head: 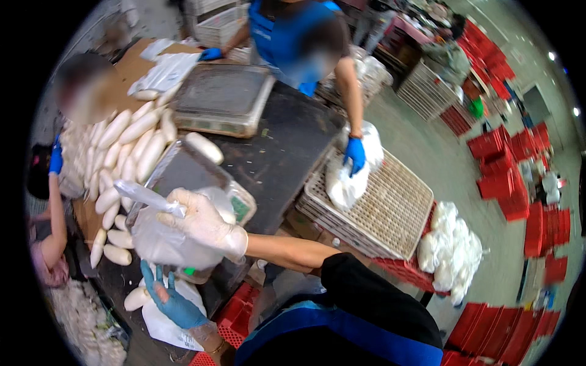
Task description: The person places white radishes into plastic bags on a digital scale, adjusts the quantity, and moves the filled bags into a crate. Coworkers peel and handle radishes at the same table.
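My right hand (201, 222), in a white glove, grips the gathered neck of a clear plastic bag (169, 242) that has pale contents. The bag hangs over the near edge of a weighing scale (197, 162). My left hand (171, 304), in a torn blue glove, is empty with fingers spread, just below the bag. Beside it lie a white plastic sheet or bag (171, 327) bearing print and a peeled white radish (136, 298). A large pile of white radishes (137, 126) covers the left of the dark table (293, 123).
A second scale (219, 98) stands farther back. Opposite, a co-worker's blue-gloved hand (355, 155) touches filled bags on a stacked white crate (393, 201). More filled bags (451, 251) lie on a red crate at right. Another person works at far left.
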Demonstrator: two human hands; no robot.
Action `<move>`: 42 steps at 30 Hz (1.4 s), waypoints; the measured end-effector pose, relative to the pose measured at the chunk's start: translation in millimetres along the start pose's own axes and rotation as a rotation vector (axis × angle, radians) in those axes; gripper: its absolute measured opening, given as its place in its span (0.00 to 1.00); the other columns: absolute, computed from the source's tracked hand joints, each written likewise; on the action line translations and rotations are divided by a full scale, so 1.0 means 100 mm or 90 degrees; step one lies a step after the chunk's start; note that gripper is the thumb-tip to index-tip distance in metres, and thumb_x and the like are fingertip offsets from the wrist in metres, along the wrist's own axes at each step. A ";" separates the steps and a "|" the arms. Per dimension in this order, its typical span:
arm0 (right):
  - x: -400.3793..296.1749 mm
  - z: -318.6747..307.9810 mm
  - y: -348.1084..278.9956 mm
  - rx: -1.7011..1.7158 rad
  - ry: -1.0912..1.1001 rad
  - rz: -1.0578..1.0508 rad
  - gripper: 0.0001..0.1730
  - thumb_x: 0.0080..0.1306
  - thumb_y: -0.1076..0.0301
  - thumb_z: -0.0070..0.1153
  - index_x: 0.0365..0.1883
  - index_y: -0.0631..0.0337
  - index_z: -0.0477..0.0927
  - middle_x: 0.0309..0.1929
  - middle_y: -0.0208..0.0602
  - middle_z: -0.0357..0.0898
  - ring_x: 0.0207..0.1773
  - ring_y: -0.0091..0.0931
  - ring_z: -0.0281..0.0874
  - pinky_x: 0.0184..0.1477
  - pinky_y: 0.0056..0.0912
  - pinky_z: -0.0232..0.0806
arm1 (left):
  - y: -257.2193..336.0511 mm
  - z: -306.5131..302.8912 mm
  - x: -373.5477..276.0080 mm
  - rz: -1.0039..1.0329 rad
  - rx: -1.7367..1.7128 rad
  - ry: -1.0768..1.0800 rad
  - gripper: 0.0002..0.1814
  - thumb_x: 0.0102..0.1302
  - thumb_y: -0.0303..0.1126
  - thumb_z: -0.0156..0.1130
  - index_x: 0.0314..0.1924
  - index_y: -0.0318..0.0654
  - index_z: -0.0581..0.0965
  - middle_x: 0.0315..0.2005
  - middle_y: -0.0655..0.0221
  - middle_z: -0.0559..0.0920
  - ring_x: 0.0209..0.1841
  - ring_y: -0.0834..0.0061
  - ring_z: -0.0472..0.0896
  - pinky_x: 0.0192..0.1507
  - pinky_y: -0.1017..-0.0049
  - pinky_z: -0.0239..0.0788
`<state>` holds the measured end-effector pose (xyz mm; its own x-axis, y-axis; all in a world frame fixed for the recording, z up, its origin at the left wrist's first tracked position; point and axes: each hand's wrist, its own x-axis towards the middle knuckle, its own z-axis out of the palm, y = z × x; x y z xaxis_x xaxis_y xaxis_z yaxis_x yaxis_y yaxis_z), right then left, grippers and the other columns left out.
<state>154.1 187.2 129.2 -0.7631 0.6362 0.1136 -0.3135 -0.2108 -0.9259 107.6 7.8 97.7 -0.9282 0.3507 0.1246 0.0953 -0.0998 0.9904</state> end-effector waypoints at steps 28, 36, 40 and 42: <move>-6.36 -6.15 -0.55 -0.265 1.095 0.193 0.25 0.65 0.60 0.57 0.58 0.61 0.72 0.35 0.34 0.76 0.34 0.23 0.73 0.31 0.32 0.68 | -0.29 2.20 -2.94 -0.207 0.108 -0.585 0.23 0.72 0.45 0.52 0.52 0.31 0.78 0.49 0.59 0.82 0.43 0.73 0.79 0.47 0.72 0.71; -6.03 -6.25 -0.31 -0.896 0.836 0.218 0.25 0.66 0.64 0.55 0.60 0.67 0.73 0.58 0.52 0.76 0.60 0.40 0.73 0.64 0.38 0.63 | -0.34 1.67 -2.90 -0.254 0.057 -0.476 0.17 0.75 0.38 0.48 0.53 0.36 0.79 0.48 0.65 0.82 0.43 0.74 0.79 0.50 0.73 0.71; -5.12 -5.93 -0.36 -0.602 0.728 0.157 0.18 0.70 0.68 0.52 0.54 0.70 0.77 0.48 0.41 0.80 0.46 0.27 0.75 0.51 0.28 0.69 | -0.53 1.36 -2.69 -0.226 0.109 -0.401 0.16 0.74 0.34 0.48 0.53 0.37 0.78 0.46 0.66 0.81 0.44 0.74 0.78 0.49 0.72 0.71; -4.49 -5.79 -0.21 -0.605 0.609 0.190 0.13 0.70 0.72 0.51 0.49 0.68 0.81 0.48 0.37 0.80 0.45 0.24 0.74 0.50 0.26 0.69 | -0.55 1.09 -2.60 -0.280 0.055 -0.297 0.16 0.74 0.36 0.50 0.54 0.36 0.78 0.49 0.66 0.81 0.47 0.73 0.78 0.52 0.72 0.70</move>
<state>830.8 335.5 -111.3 0.0707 0.9956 -0.0620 0.5888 -0.0918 -0.8030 382.7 23.7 17.4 -0.6346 0.7120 -0.3006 -0.2118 0.2138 0.9536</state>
